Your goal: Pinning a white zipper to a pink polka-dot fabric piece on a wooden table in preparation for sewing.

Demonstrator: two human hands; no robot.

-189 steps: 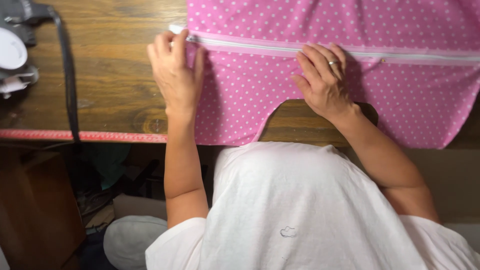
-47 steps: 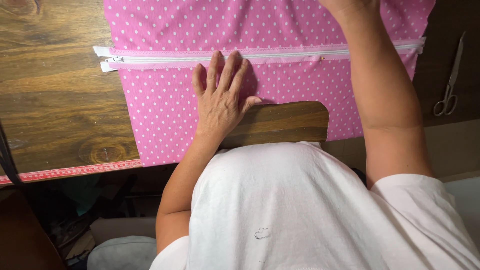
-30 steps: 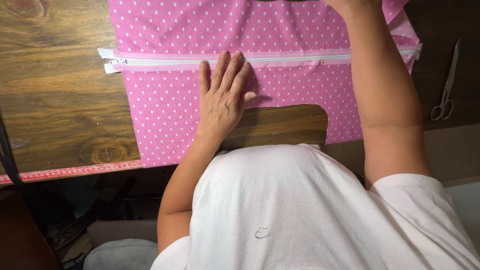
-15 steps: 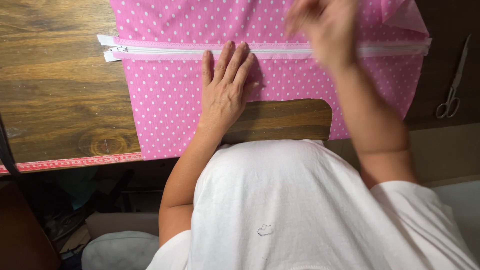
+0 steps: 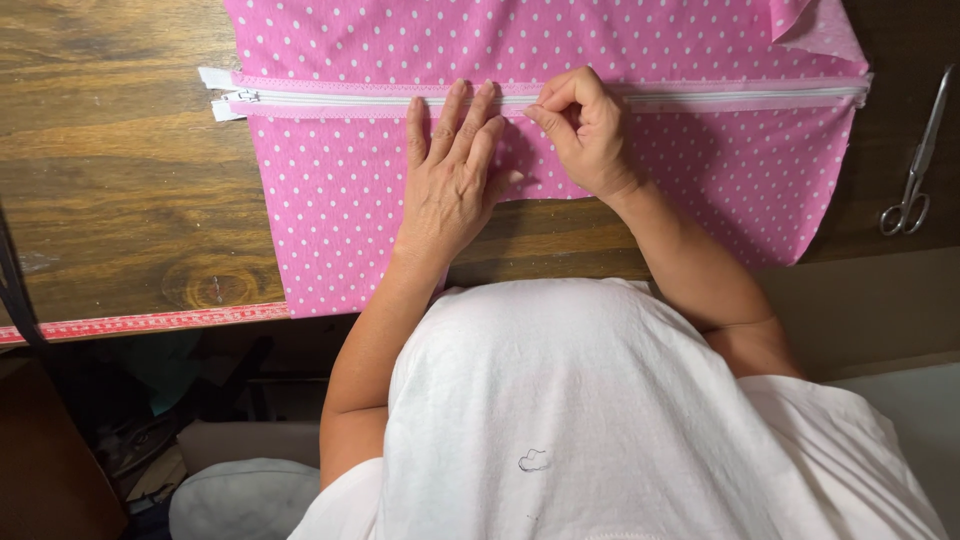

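A pink fabric with white dots (image 5: 340,210) lies spread on a dark wooden table (image 5: 110,200). A white zipper (image 5: 330,98) runs across it from left to right. My left hand (image 5: 450,170) rests flat on the fabric just below the zipper, fingers together and pointing up. Beside it, my right hand (image 5: 585,130) has its fingers curled, thumb and forefinger pinching at the zipper edge. Whether something small, such as a pin, is between those fingertips cannot be made out.
Metal scissors (image 5: 915,160) lie at the table's right edge. A red measuring tape (image 5: 140,323) runs along the front edge on the left. A dark cable (image 5: 15,290) hangs at the far left. The fabric's top right corner (image 5: 815,25) is folded over.
My right hand came down from the far top of the fabric to the zipper, next to my left hand. The left hand stayed flat on the fabric.
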